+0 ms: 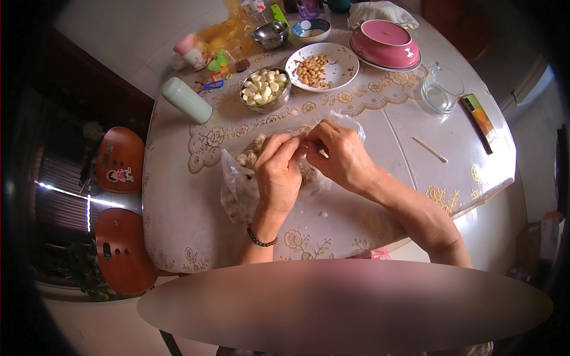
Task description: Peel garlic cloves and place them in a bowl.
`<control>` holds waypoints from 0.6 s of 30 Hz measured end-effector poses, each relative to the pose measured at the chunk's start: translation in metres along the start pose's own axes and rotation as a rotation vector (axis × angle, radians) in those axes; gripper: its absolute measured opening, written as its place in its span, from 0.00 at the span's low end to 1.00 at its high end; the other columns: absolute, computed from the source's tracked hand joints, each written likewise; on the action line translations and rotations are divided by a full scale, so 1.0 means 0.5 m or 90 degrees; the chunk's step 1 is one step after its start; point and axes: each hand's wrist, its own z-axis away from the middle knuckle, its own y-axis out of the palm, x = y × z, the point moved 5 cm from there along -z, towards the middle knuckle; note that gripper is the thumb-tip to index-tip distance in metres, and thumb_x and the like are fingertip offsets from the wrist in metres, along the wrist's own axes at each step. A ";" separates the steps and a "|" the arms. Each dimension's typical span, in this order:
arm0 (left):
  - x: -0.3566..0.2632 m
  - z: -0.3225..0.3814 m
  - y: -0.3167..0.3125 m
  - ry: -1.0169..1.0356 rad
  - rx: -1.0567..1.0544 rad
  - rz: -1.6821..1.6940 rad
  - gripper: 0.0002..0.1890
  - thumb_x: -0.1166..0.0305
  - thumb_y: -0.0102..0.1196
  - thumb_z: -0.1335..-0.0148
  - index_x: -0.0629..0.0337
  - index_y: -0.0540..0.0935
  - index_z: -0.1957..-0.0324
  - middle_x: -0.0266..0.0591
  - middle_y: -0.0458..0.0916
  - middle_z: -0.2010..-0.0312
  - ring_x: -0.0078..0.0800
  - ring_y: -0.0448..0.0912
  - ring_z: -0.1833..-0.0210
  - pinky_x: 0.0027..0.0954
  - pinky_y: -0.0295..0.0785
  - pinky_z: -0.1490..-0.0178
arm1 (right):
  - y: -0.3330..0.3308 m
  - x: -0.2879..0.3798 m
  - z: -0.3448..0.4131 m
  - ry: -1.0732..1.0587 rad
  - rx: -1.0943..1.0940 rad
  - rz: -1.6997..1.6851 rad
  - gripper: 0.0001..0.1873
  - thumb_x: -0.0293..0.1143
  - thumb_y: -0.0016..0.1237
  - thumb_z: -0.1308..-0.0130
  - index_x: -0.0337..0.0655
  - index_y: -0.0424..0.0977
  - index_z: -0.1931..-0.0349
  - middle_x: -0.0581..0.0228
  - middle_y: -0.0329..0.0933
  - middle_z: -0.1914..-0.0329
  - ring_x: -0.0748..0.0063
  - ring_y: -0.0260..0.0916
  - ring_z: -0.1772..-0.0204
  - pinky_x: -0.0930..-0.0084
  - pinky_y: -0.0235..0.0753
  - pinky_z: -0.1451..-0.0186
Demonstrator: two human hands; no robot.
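Note:
Fingertips of my left hand [279, 171] and my right hand [343, 155] meet over an open clear plastic bag [234, 187]. They pinch something small that the fingers mostly hide; it may be a garlic clove. Unpeeled garlic bulbs [247, 158] lie in the bag, partly under my left hand. Beyond the hands, a steel bowl [272, 106] holds many peeled garlic cloves [266, 88]. A small whitish scrap [323, 214] lies on the tablecloth nearer to me.
A white plate [345, 66] with peanuts [313, 70], an upturned pink bowl [383, 44], a glass cup [441, 95], a phone [480, 124], a wooden stick [430, 149], a pale green flask [187, 100], an empty-looking steel bowl [270, 35] and a blue-patterned bowl [311, 31] surround the bag.

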 end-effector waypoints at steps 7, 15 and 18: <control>0.042 0.010 0.020 -0.175 0.030 0.338 0.12 0.87 0.54 0.43 0.68 0.82 0.57 0.39 0.82 0.62 0.24 0.80 0.60 0.24 0.76 0.56 | -0.013 -0.012 -0.003 0.250 -0.003 -0.144 0.09 0.26 0.55 0.48 0.28 0.73 0.73 0.47 0.75 0.77 0.60 0.75 0.74 0.68 0.74 0.69; 0.086 0.017 0.001 -0.484 -0.028 0.617 0.12 0.76 0.61 0.41 0.65 0.80 0.54 0.38 0.82 0.63 0.19 0.78 0.61 0.23 0.74 0.52 | -0.022 -0.028 -0.009 0.260 0.025 -0.068 0.08 0.25 0.51 0.46 0.26 0.73 0.72 0.46 0.75 0.78 0.59 0.75 0.74 0.67 0.75 0.67; 0.089 0.019 0.005 -0.457 0.007 0.615 0.12 0.74 0.60 0.40 0.65 0.78 0.54 0.39 0.81 0.61 0.22 0.77 0.62 0.24 0.72 0.53 | -0.017 -0.025 -0.010 0.209 0.027 -0.073 0.06 0.23 0.48 0.46 0.27 0.74 0.70 0.45 0.75 0.77 0.56 0.75 0.74 0.66 0.75 0.67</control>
